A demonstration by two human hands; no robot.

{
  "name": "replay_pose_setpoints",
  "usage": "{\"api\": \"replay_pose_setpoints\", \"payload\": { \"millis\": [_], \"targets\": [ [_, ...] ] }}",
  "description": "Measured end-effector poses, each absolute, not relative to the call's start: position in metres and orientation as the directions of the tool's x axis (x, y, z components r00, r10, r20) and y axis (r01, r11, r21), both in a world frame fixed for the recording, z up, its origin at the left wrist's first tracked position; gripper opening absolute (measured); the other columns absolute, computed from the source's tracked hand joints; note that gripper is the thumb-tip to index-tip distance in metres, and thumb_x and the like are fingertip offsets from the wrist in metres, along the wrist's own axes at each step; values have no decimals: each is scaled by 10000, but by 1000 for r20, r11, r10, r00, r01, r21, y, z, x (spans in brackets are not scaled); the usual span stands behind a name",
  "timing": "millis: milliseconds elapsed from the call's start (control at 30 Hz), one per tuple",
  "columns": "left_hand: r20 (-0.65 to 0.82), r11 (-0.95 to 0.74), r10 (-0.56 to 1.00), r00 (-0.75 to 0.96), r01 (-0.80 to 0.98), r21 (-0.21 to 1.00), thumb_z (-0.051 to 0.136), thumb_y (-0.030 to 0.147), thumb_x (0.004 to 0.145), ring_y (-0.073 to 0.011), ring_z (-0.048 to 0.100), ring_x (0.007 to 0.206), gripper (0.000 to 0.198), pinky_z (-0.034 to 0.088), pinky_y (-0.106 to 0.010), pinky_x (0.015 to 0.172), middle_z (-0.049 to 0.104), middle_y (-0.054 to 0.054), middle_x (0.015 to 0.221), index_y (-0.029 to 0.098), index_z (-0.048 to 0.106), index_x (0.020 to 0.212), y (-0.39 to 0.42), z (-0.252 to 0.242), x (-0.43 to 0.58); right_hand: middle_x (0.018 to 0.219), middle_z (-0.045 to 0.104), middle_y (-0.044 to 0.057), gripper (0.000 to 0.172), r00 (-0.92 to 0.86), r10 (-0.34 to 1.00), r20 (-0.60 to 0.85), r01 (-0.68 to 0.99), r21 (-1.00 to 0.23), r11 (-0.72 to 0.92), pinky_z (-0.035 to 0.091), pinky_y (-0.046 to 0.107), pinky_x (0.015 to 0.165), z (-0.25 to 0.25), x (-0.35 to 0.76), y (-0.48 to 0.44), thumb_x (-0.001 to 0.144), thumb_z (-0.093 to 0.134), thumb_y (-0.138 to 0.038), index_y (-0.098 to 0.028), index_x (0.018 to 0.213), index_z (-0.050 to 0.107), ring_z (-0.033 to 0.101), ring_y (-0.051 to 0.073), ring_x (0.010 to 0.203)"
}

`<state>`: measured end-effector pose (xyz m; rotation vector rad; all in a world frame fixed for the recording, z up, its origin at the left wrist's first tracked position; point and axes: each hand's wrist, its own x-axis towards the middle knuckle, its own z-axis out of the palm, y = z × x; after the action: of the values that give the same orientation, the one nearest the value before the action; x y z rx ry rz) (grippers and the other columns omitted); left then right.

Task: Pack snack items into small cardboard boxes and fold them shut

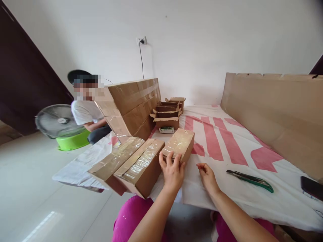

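My left hand (172,170) rests with its fingers spread against the near end of a small taped cardboard box (179,144) on the white sheet. My right hand (207,176) lies just right of that box on the sheet, fingers loosely curled, holding nothing. Two more taped boxes (131,164) lie side by side to the left, overhanging the surface's edge.
A green-handled cutter (249,180) lies on the white and pink sheet (227,141) at right, a dark phone (312,187) further right. Stacked taped boxes (131,106) and open cartons (166,116) stand behind. Another person crouches at left near a fan (57,121) and green basin (73,141). A cardboard sheet (275,107) leans at right.
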<state>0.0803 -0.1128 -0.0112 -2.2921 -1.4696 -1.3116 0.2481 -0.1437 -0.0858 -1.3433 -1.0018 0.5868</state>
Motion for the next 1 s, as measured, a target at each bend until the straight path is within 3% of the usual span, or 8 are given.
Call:
{"api": "replay_pose_setpoints", "payload": {
  "millis": [200,333,433,533,633,700,867,1000],
  "targets": [
    [682,-685,655,326,638,353,584,183,859,-400,191,1386,259,334,-634,1082,547,-98,1266,236,663,1100,-97,-8,50,821,683,42,431,544,839,7,-116,-990,83,461,258,530,-46,312,-186,624,799,-512,-210,884,633,616,169,677],
    [630,-769,627,458,491,409,565,175,879,-339,218,1412,247,346,-598,1104,566,-71,1276,249,646,1100,-87,-1,34,594,553,-29,486,659,752,-9,-97,-993,74,263,214,393,-29,347,-182,708,673,-665,-196,828,630,419,82,440],
    [584,-796,605,542,404,450,543,171,887,-317,207,1444,233,344,-578,1120,573,-71,1288,251,655,1075,-86,3,30,645,588,-8,496,651,759,3,-68,-996,62,354,230,447,-27,346,-165,752,595,-688,-205,851,651,491,107,508],
    [544,-792,601,586,339,508,532,177,890,-307,200,1467,220,341,-554,1134,578,-77,1300,253,667,1047,-87,6,28,917,692,58,500,507,860,67,-11,-996,84,493,291,647,-22,327,-162,798,533,-665,-222,1000,645,631,197,802],
    [537,-773,602,591,259,580,527,220,903,-300,251,1460,205,344,-545,1136,578,-95,1312,245,660,1057,-91,10,23,1157,664,93,521,338,928,154,89,-987,132,498,360,848,-10,312,-187,862,491,-607,-225,1208,564,605,244,1054],
    [516,-764,583,627,208,611,548,247,898,-300,300,1441,201,355,-543,1128,577,-101,1315,250,658,1067,-94,15,19,1211,639,102,537,282,942,181,151,-978,143,473,383,919,-2,313,-214,835,572,-559,-224,1253,523,582,248,1109],
    [467,-790,480,743,134,598,643,261,828,-310,313,1428,150,346,-565,1123,594,-83,1264,277,661,976,-101,21,20,1003,677,74,446,195,980,-27,177,-982,-63,515,351,767,-4,348,-287,681,752,-439,-201,1019,586,634,195,843],
    [469,-777,506,724,147,612,635,274,824,-320,289,1437,158,323,-591,1124,561,-88,1295,263,635,982,-104,18,26,987,692,88,434,173,952,-252,96,-958,-271,528,359,710,-39,385,-349,695,739,-414,-187,1032,585,639,171,749]
  ]
}}
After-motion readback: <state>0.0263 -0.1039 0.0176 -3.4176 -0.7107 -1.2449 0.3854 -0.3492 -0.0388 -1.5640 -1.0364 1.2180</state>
